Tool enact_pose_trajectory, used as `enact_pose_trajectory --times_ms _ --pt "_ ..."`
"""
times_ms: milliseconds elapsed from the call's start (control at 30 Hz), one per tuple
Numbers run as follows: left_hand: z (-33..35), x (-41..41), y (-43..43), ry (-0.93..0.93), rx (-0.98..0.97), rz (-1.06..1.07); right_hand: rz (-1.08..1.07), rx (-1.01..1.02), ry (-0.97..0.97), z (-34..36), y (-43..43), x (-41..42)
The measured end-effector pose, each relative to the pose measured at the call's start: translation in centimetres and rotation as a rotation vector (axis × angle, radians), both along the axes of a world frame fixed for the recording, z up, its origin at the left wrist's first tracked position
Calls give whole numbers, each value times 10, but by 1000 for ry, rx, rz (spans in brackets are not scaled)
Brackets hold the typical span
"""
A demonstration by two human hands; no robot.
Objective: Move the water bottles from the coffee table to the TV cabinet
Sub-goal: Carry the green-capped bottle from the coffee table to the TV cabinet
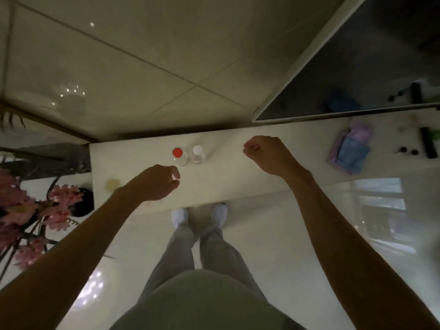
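White counter (pixel 238 186) carries two water bottles (pixel 189 154) standing upright, touching, toward its far edge. Both hands hover empty, left hand (pixel 157 182) loosely curled just near of the red-capped bottle (pixel 178 156), right hand (pixel 266 153) fisted. I'd grip each body low, not the caps.

Two clear water bottles upright, touching side by side on the white TV cabinet top (pixel 238 163): red-capped bottle (pixel 179 156) on left, white-capped bottle (pixel 198 154) on right, near back edge.
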State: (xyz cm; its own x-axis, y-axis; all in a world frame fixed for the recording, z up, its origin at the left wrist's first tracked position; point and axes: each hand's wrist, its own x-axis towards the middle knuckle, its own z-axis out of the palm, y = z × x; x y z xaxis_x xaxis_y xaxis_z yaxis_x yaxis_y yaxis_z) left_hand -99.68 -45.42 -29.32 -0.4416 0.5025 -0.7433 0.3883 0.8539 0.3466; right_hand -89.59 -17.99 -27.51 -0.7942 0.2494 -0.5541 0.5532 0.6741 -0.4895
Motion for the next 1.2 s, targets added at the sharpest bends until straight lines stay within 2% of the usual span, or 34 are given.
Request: enact_pose_trajectory --times_ms 133,233,367,467,800,1200 --pt "59 -17 17 211 73 -251 -97 77 36 55 -3 42" --pt "101 -11 43 272 170 -378 -242 117 30 82 -13 78" --pt "141 18 73 275 285 -535 -384 167 124 99 -40 130" --pt "152 45 84 276 358 -677 -489 214 107 102 -69 169" --pt "168 162 104 165 417 -1134 -862 279 56 122 -156 298" --pt "200 347 46 169 543 -1396 -1119 354 117 145 -271 455"
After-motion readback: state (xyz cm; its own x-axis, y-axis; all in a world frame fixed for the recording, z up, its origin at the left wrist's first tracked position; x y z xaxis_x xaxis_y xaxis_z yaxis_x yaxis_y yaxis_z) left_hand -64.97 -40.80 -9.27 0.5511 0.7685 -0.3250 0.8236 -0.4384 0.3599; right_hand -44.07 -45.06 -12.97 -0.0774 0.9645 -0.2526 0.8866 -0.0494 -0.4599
